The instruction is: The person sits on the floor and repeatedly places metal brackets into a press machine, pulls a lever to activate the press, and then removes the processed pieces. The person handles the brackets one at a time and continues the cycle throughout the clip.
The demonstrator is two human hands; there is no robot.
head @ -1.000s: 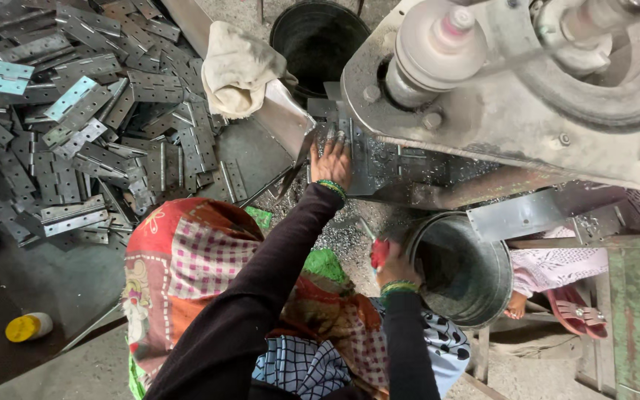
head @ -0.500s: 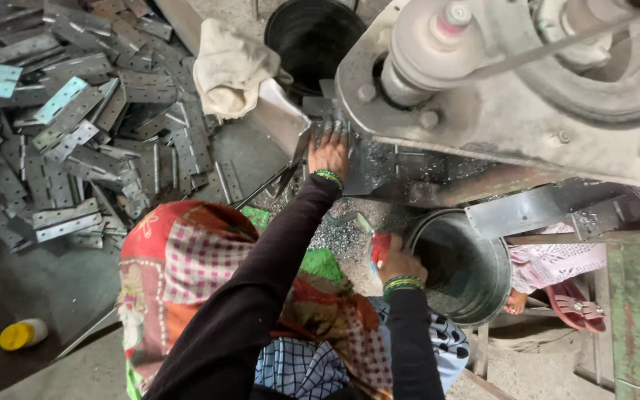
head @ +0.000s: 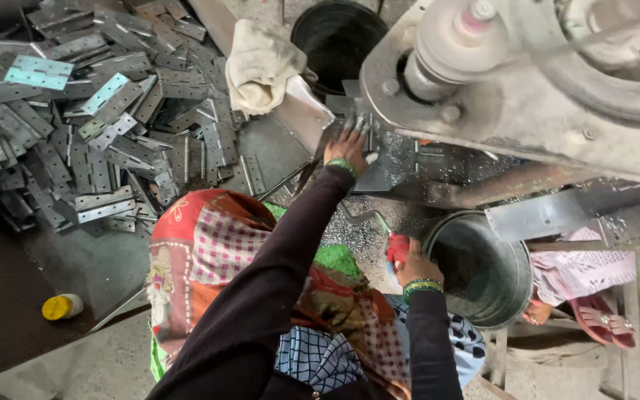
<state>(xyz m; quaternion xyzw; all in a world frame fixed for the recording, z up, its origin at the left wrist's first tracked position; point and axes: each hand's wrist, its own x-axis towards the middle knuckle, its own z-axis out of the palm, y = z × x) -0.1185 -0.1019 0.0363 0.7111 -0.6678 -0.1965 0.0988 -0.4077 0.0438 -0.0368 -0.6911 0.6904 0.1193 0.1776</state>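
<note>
My left hand reaches forward onto the dark bed of a large grey press machine. Its fingertips pinch a small grey metal plate just under the machine head. My right hand is closed around a red-handled object beside the rim of a round metal bucket. Both arms wear dark sleeves and green bangles. A patterned red and green cloth lies over my lap.
A big heap of grey metal hinge plates covers the floor at left. A crumpled white cloth lies beside a black bucket. A yellow-capped bottle lies lower left. Metal shavings litter the floor.
My left hand has slid a little further under the machine head onto the small plate. My right hand stays by the metal bucket with the red-handled object.
</note>
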